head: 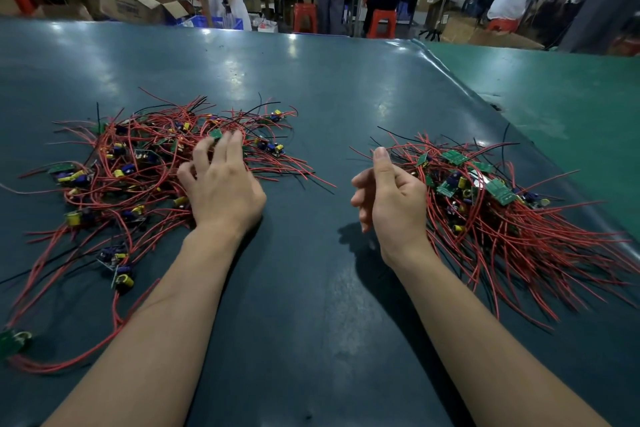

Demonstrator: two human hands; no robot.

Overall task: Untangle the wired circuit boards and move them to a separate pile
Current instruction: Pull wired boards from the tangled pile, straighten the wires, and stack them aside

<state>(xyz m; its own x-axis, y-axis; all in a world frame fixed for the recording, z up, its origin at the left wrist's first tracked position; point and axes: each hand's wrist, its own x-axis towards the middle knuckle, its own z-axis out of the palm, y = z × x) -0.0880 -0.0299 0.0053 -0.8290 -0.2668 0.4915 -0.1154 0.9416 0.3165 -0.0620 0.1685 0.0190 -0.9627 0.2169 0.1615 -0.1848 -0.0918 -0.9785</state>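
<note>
On the dark table [311,87] two heaps lie well apart: a tangle [156,163] of boards and red wires to the left, and a sorted pile [502,204] to the right, its wires combed mostly toward the near right edge.

Over the tangle's right side sits the left hand [221,191], palm down, wrist near the mat. Its fingers [232,149] are spread and loosely bent, the tips down among the wires beside a small green board [216,133]. Whether they already pinch a wire or only touch I cannot tell; no board is lifted clear.

At the inner edge of the pile hangs the right hand [388,194], turned on its side, thumb up, the other fingers loosely curled toward the palm. It seems to hold nothing, and its back lies just beside the pile's wires.

The coming pick turns on this: the nearest board lies just past the left fingertips, away from the body, so the left hand is plainly the nearer one. The wires around it run crosswise in every direction with no common axis, which suggests a pull straight toward the pile would drag neighbours along. Lifting upward first, with the free right hand coming across to hold the rest down, looks the safer course.

Most boards appear to remain in the tangle, with a few strays near the left edge.
</note>
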